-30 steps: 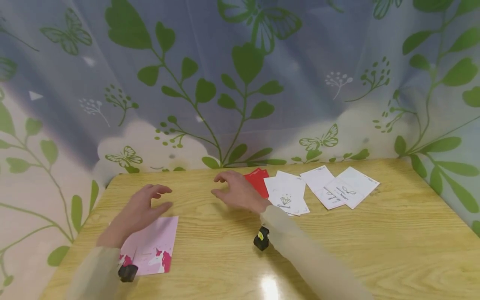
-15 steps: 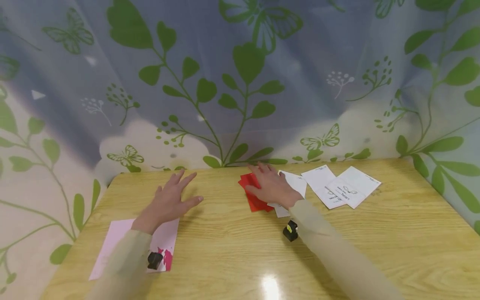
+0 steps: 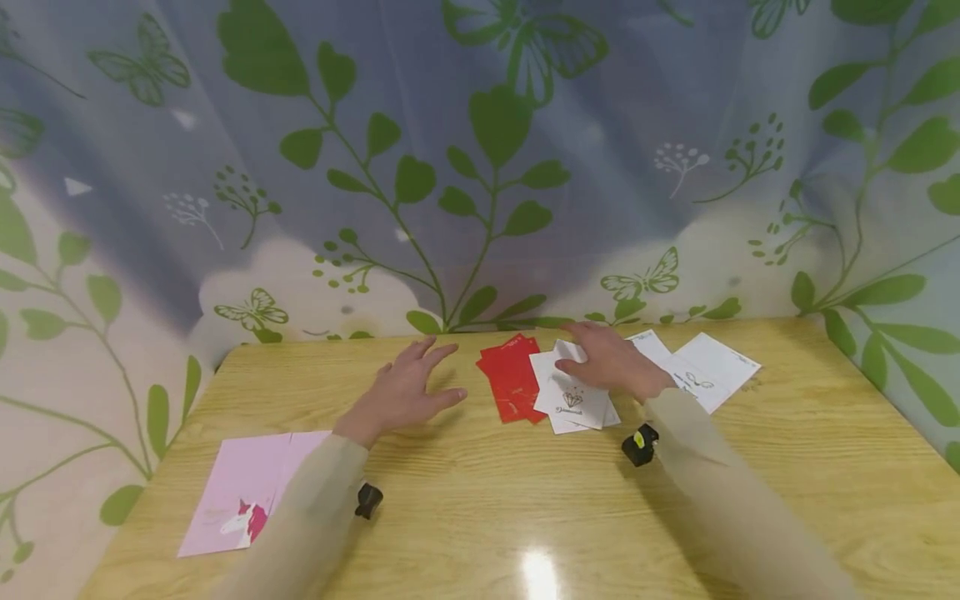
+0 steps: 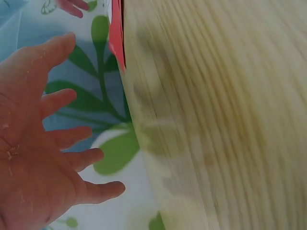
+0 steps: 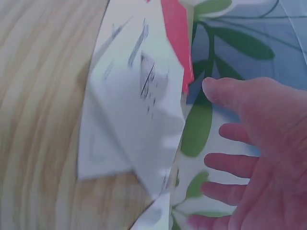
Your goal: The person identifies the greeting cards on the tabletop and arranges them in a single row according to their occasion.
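Note:
My left hand (image 3: pixel 408 387) hovers open with fingers spread over the wooden table (image 3: pixel 480 500), just left of a small stack of red cards (image 3: pixel 512 386). It holds nothing, and the left wrist view shows its bare palm (image 4: pixel 43 143) beside a red card edge (image 4: pixel 116 38). My right hand (image 3: pixel 611 362) lies with straight fingers over the far end of a white card stack (image 3: pixel 572 400) printed with a diamond. In the right wrist view the right hand (image 5: pixel 259 143) is spread beside the white cards (image 5: pixel 134 110) and a red card (image 5: pixel 177 38).
More white cards (image 3: pixel 705 371) lie fanned at the back right. A pink unicorn card (image 3: pixel 243 492) sits near the front left corner. A leaf-and-butterfly curtain (image 3: pixel 480 167) hangs right behind the table's far edge.
My left hand moved right, away from the pink card towards the red cards. My right hand shifted right from the red cards onto the white stack, leaving the red cards uncovered.

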The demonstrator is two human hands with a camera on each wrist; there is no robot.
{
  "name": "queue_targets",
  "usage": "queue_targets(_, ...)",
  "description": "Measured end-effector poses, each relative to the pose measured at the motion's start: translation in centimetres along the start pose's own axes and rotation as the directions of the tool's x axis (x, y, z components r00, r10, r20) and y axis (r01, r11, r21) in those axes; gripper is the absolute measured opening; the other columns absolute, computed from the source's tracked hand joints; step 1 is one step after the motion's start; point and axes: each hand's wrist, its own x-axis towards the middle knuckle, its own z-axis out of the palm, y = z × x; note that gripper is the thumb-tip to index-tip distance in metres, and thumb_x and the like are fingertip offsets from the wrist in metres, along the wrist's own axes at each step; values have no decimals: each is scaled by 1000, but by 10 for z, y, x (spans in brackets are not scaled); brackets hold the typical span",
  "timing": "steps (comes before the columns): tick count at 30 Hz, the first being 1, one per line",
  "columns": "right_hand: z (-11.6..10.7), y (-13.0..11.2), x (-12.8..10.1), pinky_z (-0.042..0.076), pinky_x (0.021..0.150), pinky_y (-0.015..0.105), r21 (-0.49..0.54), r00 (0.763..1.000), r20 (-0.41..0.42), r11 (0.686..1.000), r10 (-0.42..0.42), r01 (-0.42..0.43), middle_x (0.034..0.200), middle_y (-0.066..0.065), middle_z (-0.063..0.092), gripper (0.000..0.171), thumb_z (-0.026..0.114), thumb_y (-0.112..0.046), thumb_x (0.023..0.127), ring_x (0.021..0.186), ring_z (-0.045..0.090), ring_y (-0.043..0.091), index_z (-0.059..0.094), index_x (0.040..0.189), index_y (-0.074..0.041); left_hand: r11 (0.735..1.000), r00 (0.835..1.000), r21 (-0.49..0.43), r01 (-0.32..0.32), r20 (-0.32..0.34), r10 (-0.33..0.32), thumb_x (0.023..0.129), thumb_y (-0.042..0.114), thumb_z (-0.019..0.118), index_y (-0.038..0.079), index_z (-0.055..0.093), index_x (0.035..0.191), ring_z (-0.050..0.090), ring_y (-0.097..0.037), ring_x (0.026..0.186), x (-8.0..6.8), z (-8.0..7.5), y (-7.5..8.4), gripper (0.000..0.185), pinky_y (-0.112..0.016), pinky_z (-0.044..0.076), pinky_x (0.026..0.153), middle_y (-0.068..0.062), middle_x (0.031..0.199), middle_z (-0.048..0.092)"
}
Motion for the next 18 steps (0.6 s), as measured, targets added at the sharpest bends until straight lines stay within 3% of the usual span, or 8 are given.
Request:
queue_targets(9, -7, 20, -14, 38, 116, 61, -9, 1000, -3, 1000, -25, 25, 154, 29, 46, 66, 66, -30, 99, 142, 42, 49, 43, 150, 5, 999, 999, -29, -37, 1, 38, 97, 47, 63, 23, 42, 156, 33, -38, 151, 25, 14, 23, 67, -77, 31, 110, -14, 165, 34)
queue_targets(15, -8, 32, -16, 37, 116, 61, -4, 1000, 3, 1000, -12, 12, 154, 28, 46, 71, 69, -35, 96, 143, 42, 48, 45, 149, 5, 993, 996, -87, -84, -41, 80, 96, 39, 67, 15, 49, 151, 46, -33, 141, 45, 24, 36, 62, -58, 43, 114, -11, 154, 48)
queue_targets(18, -8, 38, -16, 37, 116, 61, 10, 1000, 21, 1000, -4, 4, 154, 28, 46, 74, 72, -37, 95, 143, 42, 49, 44, 150, 5, 984, 995, -152, -97, -23, 94, 96, 33, 68, 9, 49, 150, 52, -31, 131, 54, 28, 45, 62, -49, 48, 111, -14, 145, 54)
